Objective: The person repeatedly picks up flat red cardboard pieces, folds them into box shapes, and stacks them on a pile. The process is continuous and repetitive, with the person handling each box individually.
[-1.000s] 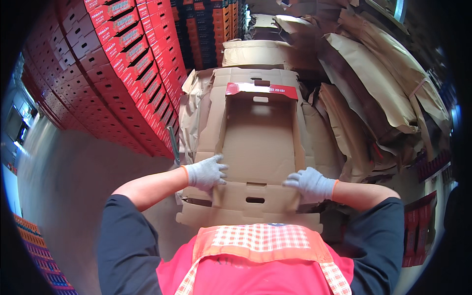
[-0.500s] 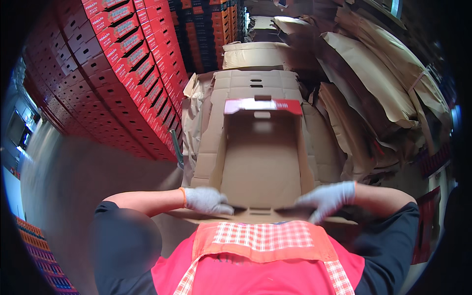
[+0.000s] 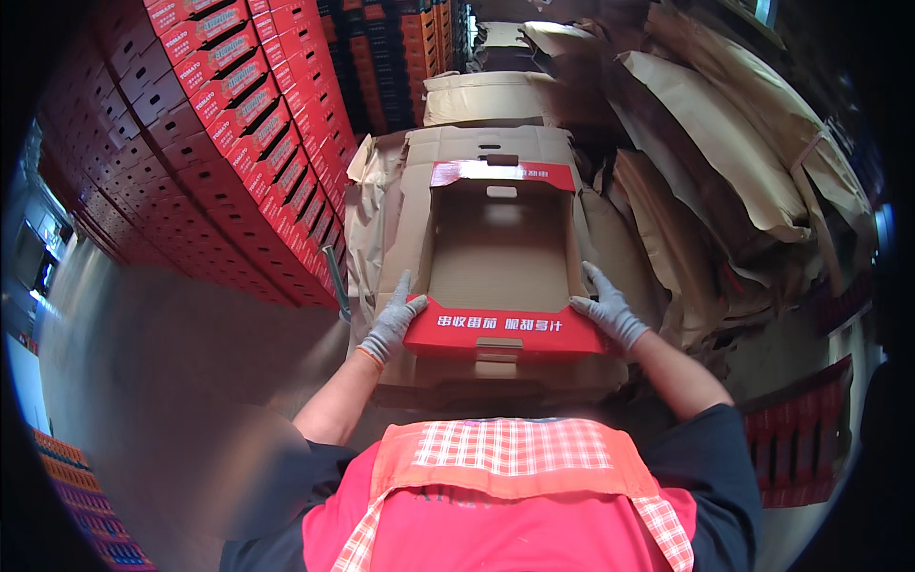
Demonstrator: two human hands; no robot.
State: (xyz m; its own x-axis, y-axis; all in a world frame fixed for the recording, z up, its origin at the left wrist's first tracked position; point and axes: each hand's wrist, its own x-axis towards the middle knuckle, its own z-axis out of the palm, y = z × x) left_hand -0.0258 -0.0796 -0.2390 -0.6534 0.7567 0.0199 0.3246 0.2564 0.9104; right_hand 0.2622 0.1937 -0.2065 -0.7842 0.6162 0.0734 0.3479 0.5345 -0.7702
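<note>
A cardboard tray box (image 3: 505, 333), open at the top, lies in front of me, its red printed end wall facing me. Its side walls and far end stand up around a bare brown bottom. My left hand (image 3: 393, 318), in a pale grey glove, grips the near left corner, thumb over the red wall's end and fingers along the outer side. At the near right corner my right hand (image 3: 610, 307), gloved alike, holds the box the same way. Underneath lies a stack of flat brown cardboard blanks (image 3: 404, 221).
Tall stacks of red tray boxes (image 3: 243, 124) rise on the left. Paper-wrapped bundles (image 3: 720, 143) lean on the right, another bundle (image 3: 496, 99) lies behind. Orange and dark crates (image 3: 381, 57) stand farther back; more red boxes (image 3: 796, 434) sit at lower right.
The near end was a brown flap low by my apron; now it stands as a red wall. Both hands have moved forward and up to the box's near corners.
</note>
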